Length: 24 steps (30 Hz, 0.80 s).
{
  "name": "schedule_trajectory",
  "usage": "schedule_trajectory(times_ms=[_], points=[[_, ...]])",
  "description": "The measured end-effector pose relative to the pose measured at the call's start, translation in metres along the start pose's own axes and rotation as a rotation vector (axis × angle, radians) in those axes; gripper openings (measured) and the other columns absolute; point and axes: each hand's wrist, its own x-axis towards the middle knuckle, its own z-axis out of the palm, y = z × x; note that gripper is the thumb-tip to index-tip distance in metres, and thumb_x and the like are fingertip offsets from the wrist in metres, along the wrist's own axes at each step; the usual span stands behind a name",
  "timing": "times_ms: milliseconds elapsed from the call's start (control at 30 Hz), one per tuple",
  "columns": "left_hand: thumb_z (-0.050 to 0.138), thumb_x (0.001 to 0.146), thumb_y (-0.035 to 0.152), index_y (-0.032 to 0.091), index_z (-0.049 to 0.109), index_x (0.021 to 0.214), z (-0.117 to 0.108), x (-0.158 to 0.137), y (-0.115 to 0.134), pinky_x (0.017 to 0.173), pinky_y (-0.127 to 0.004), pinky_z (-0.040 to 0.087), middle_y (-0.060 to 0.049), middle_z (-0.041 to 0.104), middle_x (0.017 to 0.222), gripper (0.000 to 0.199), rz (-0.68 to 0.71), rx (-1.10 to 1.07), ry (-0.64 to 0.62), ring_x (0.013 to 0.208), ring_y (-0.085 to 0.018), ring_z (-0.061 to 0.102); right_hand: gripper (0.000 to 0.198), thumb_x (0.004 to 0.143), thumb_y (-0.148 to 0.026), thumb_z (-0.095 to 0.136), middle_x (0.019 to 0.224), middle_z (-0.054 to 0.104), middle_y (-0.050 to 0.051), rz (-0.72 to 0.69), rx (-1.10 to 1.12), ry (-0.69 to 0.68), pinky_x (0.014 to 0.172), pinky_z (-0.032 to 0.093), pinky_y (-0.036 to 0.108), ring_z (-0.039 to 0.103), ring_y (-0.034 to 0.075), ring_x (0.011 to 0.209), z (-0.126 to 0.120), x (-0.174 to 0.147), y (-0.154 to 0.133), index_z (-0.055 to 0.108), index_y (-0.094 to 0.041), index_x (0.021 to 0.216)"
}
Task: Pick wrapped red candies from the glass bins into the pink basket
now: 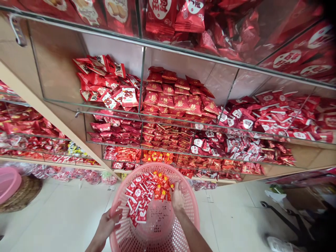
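A pink perforated plastic basket point(193, 224) stands in front of me below the shelves. Within it, red-and-white candy packets point(139, 196) are heaped on the left, and orange-red packets with yellow print point(162, 183) at the far right. My left hand point(109, 222) is at the basket's left rim, its fingers bent over the edge. My right hand point(178, 197) reaches inside along the right wall, fingers curled beside the orange-red packets. Whatever lies between those fingers is hidden. Part of the basket's bottom shows bare in the middle.
Tiered shelves with clear dividers point(141, 80) hold red snack packets, stacked wrapped sweets point(181, 96) among them. Another pink basket point(9, 183) sits on a woven basket point(23, 194) at left. A dark chair base point(286, 220) stands at right on the tiled floor point(225, 224).
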Motion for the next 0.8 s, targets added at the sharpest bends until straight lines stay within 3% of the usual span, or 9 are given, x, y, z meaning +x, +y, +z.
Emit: schedule_trajectory(times_ms=[133, 233, 333, 433, 533, 667, 800], points=[[0.073, 0.048, 0.033, 0.012, 0.055, 0.110, 0.001, -0.002, 0.002, 0.062, -0.030, 0.048, -0.013, 0.064, 0.099, 0.069, 0.002, -0.019, 0.001, 0.082, -0.023, 0.057, 0.047, 0.095, -0.033, 0.033, 0.104, 0.066, 0.020, 0.007, -0.009, 0.025, 0.071, 0.049, 0.033, 0.067, 0.027, 0.089, -0.006, 0.002, -0.001, 0.034, -0.008, 0.134], [0.072, 0.047, 0.032, 0.012, 0.057, 0.104, 0.001, -0.001, 0.002, 0.061, -0.031, 0.048, -0.011, 0.065, 0.091, 0.061, 0.008, -0.016, 0.016, 0.078, -0.022, 0.056, 0.045, 0.096, -0.039, 0.028, 0.123, 0.055, 0.021, -0.088, 0.034, 0.185, 0.074, 0.049, 0.031, 0.064, 0.025, 0.097, -0.026, 0.011, -0.009, 0.043, -0.011, 0.128], [0.072, 0.048, 0.029, 0.014, 0.059, 0.101, 0.000, 0.001, 0.000, 0.059, -0.030, 0.048, -0.010, 0.065, 0.091, 0.057, -0.010, -0.024, 0.047, 0.076, -0.021, 0.057, 0.037, 0.097, -0.035, 0.027, 0.121, 0.056, 0.015, -0.217, 0.063, 0.318, 0.077, 0.047, 0.028, 0.062, 0.021, 0.098, -0.057, 0.030, -0.032, 0.051, -0.016, 0.118], [0.072, 0.053, 0.030, 0.016, 0.059, 0.103, -0.002, 0.003, -0.004, 0.061, -0.029, 0.049, -0.010, 0.066, 0.097, 0.053, 0.009, -0.034, 0.015, 0.077, -0.020, 0.059, 0.032, 0.096, -0.029, 0.032, 0.120, 0.057, 0.012, -0.244, -0.008, 0.273, 0.075, 0.047, 0.027, 0.062, 0.018, 0.096, -0.087, 0.058, -0.062, 0.049, -0.019, 0.120], [0.073, 0.055, 0.029, 0.016, 0.060, 0.102, -0.004, 0.005, -0.010, 0.061, -0.028, 0.048, -0.009, 0.067, 0.095, 0.050, 0.027, -0.046, -0.010, 0.076, -0.019, 0.059, 0.033, 0.094, -0.032, 0.041, 0.112, 0.062, 0.016, -0.205, -0.100, 0.172, 0.074, 0.047, 0.029, 0.064, 0.022, 0.095, -0.100, 0.083, -0.087, 0.054, -0.015, 0.119], [0.070, 0.057, 0.027, 0.016, 0.060, 0.100, -0.004, 0.007, -0.014, 0.058, -0.026, 0.047, -0.008, 0.067, 0.093, 0.046, 0.045, -0.041, 0.030, 0.074, -0.018, 0.058, 0.031, 0.092, -0.033, 0.048, 0.099, 0.067, 0.019, -0.180, -0.150, 0.098, 0.076, 0.047, 0.031, 0.065, 0.027, 0.095, -0.096, 0.103, -0.102, 0.066, -0.010, 0.100], [0.071, 0.055, 0.027, 0.017, 0.061, 0.103, -0.002, 0.006, -0.012, 0.058, -0.027, 0.047, -0.008, 0.067, 0.092, 0.050, 0.021, -0.041, 0.031, 0.072, -0.018, 0.058, 0.027, 0.093, -0.024, 0.045, 0.104, 0.066, 0.021, -0.179, -0.185, 0.080, 0.078, 0.048, 0.031, 0.064, 0.026, 0.099, -0.087, 0.108, -0.105, 0.067, -0.010, 0.102]])
